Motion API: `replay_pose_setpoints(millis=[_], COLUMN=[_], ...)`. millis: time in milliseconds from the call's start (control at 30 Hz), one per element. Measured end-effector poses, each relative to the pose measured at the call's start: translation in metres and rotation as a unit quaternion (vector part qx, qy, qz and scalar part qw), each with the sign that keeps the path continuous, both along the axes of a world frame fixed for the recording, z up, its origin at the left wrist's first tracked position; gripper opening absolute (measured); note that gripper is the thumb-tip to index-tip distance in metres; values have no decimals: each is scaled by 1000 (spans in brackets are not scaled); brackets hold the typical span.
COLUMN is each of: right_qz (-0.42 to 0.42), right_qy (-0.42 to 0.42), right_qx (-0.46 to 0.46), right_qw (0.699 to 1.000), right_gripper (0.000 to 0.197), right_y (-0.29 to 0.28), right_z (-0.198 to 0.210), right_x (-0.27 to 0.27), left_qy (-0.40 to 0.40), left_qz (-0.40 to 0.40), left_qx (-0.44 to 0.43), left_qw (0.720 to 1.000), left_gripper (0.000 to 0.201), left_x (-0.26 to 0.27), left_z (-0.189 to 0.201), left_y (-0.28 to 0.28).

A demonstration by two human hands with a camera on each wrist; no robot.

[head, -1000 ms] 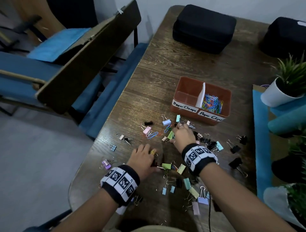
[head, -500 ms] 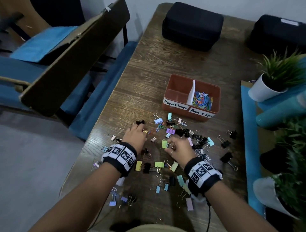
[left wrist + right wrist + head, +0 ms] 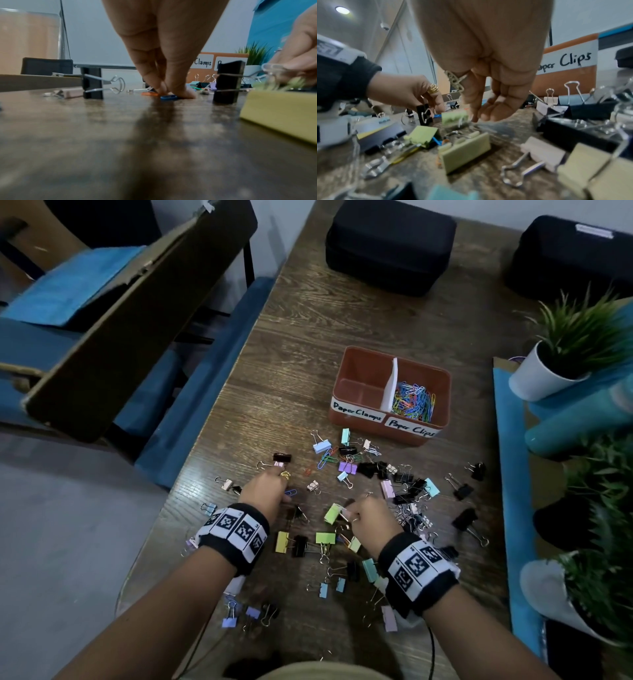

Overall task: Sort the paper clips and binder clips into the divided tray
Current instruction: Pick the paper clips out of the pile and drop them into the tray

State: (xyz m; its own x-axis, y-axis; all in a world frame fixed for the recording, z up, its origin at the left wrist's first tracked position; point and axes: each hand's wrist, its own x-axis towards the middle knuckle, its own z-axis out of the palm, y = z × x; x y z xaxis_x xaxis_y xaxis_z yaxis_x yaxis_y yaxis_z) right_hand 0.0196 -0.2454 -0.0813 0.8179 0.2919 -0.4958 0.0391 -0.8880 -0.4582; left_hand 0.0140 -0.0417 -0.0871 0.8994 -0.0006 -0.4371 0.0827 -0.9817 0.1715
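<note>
Binder clips and a few paper clips lie scattered on the wooden table. My left hand (image 3: 286,497) pinches down on a blue paper clip (image 3: 169,97) that lies flat on the wood, next to an orange paper clip (image 3: 149,93). My right hand (image 3: 349,513) pinches the wire handle of a light green binder clip (image 3: 333,512) just above the table. The orange divided tray (image 3: 359,392) stands beyond the pile. Its left part, labelled "Paper Clamps", is bare. The right part, labelled "Paper Clips", holds coloured paper clips (image 3: 412,402).
Two black cases (image 3: 390,248) sit at the far end of the table. Potted plants (image 3: 561,354) and a teal mat (image 3: 510,474) line the right side. The table's left edge (image 3: 191,474) drops off to blue chairs. Black binder clips (image 3: 464,520) lie to the right.
My left hand has moved forward from the near pile onto the blue paper clip. My right hand has drawn back towards me and now holds the green binder clip.
</note>
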Motion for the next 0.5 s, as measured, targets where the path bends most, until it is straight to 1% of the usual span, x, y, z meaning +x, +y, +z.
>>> replay_pose_setpoints(millis=[67,133,267,333,400,500], right_qz=[3,9,20,52,80,140], right_qy=[-8,-35,-84,-85,-81,-52], right_qx=[-36,-49,31,38,27,-9], right_qw=[999,998,996,994,993,989], right_gripper=[34,24,19,15,13,13], right_y=[-1,0,13,24,38,60], right_z=[6,12,21,28,33,31], right_x=[2,7,25,40,57,79], left_qy=[8,16,29,21,-4,-34], left_qz=[4,9,32,66,119,209], left_qx=[16,24,-1,-32,-61,-90], left_qw=[1000,1000,999,997,991,973], left_gripper=[27,28,26,24,22,20], left_x=[-2,-3,-4,-6,-10,-16], left_z=[4,8,11,9,7,5], left_y=[-1,-3,-4,-1,5,14])
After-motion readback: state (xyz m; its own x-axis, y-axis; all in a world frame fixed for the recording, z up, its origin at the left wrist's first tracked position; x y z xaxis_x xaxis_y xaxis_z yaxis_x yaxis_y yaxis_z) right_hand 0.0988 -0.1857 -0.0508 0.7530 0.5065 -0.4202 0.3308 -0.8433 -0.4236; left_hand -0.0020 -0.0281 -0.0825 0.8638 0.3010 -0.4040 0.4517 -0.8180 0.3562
